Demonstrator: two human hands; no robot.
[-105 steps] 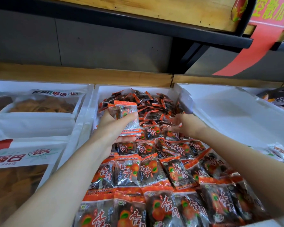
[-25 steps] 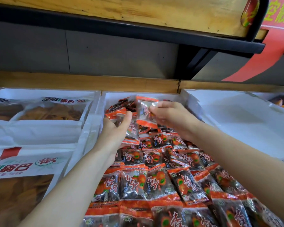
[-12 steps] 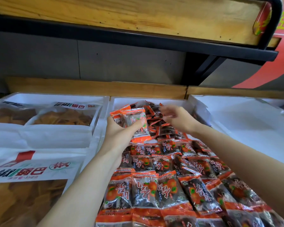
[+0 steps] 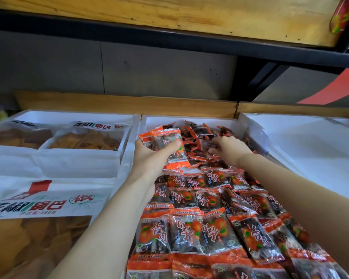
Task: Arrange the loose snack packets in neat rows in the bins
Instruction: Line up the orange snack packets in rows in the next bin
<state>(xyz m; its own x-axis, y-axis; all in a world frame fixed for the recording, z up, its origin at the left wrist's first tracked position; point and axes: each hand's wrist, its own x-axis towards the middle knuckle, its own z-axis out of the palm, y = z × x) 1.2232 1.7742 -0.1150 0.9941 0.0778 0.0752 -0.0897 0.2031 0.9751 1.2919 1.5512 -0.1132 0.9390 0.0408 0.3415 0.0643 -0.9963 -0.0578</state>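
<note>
Compared with one second back: right hand (image 4: 229,151) lowered from beside the held stack into the loose heap (image 4: 199,135); no packet seen raised in it now. Left hand (image 4: 149,160) roughly unchanged, stack held up as before.

Hands apart. Left hand clamped on stack of packets (image 4: 167,144), thumb across the top face, fingers underneath. Right hand palm down, fingers curled into the heap; cannot tell whether pinching a packet or only raking.

Risks, as a judgement:
- Stack fanning out or slipping from the left-hand grip, owing to glossy wrappers and a growing count; likely landing on the laid rows (image 4: 199,198) just below.
- Rows dragged askew by either forearm, both stretched low over them.
- Heap sliding toward the wrists and spilling over the nearest row through careless digging.

Position: loose heap under and beyond the right fingertips, at the far end of the bin (image 4: 189,118), just right of the left hand. Laid rows behind both hands, beneath the forearms, running back toward the body.
</note>
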